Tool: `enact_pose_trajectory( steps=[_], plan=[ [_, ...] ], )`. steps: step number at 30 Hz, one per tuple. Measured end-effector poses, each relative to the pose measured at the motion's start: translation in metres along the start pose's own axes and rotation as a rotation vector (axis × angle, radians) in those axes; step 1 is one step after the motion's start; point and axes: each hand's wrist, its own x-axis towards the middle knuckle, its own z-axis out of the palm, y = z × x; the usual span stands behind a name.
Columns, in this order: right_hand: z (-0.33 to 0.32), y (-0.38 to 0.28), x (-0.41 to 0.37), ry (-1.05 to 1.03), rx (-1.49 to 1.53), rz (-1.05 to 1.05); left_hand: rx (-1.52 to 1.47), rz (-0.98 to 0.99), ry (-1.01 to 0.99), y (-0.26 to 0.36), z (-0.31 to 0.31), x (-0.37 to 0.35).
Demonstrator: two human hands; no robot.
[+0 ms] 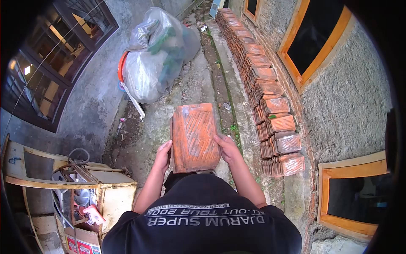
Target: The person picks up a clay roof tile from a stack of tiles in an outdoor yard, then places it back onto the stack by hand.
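An orange-red clay roof tile (196, 137), perhaps more than one pressed together, is held upright in front of my torso, with diagonal grooves on its face. My left hand (163, 154) grips its left edge, and the fingers behind it are hidden. On the opposite edge my right hand (227, 148) is closed, thumb at the front. Stacks of similar tiles (282, 123) run in a long row along the right wall, apart from both hands.
A plastic-covered bundle (158, 63) stands at the upper left. A rusty metal cart (118, 203) with odds and ends sits at the lower left, beside a cardboard box (82, 243). Orange-framed windows (353, 171) line the right wall. A narrow channel runs along the concrete path (169, 106).
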Motion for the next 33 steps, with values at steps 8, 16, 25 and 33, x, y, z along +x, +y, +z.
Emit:
enact_pose_trajectory(
  steps=[8, 16, 25, 33],
  plan=[
    [-0.019, -0.050, 0.020, 0.117, -0.044, -0.009, -0.071, -0.055, -0.104, 0.005, 0.036, 0.061],
    [-0.069, -0.097, 0.092, 0.170, -0.029, -0.018, -0.051, -0.105, -0.159, 0.007, 0.067, 0.177],
    [-0.067, -0.152, 0.204, 0.277, -0.004, -0.046, -0.038, -0.143, -0.230, 0.054, 0.077, 0.314],
    [-0.060, -0.182, 0.276, 0.276, 0.025, -0.081, 0.055, -0.132, -0.214, 0.089, 0.076, 0.391]
  ],
)
